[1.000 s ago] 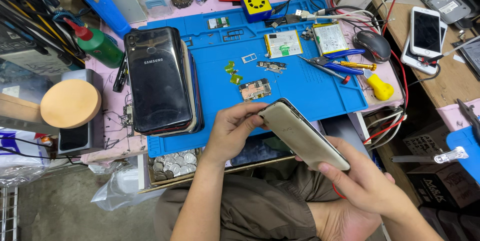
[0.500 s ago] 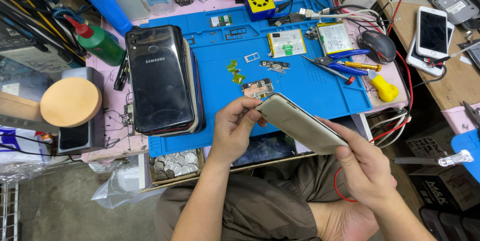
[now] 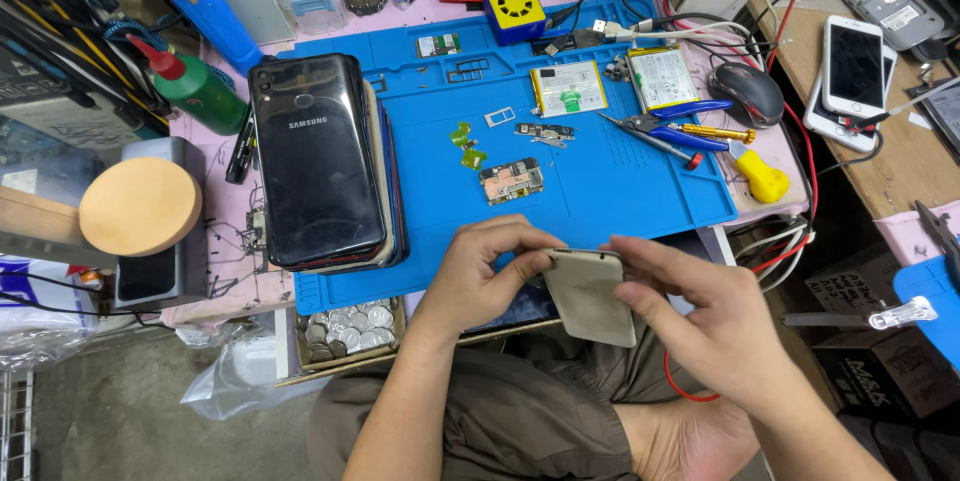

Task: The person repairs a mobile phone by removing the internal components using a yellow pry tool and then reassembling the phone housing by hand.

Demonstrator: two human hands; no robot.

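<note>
A pink-topped workbench [image 3: 215, 286] stands ahead of the grip, carrying a blue work mat [image 3: 600, 206]. A wooden side table [image 3: 900, 181] stands to the right. Grey concrete floor [image 3: 110, 431] lies lower left. Lighting is even.

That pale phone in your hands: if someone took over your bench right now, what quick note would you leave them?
Left hand pinches the top corner of the pale phone; right hand grips its right side, above the lap at the mat's front edge.
On the blue mat: small circuit board, two batteries, blue-handled pliers, a stack of dark phones at its left.
Done: parts already lie loose on the mat.
Left: the pale phone looks closed.
</note>
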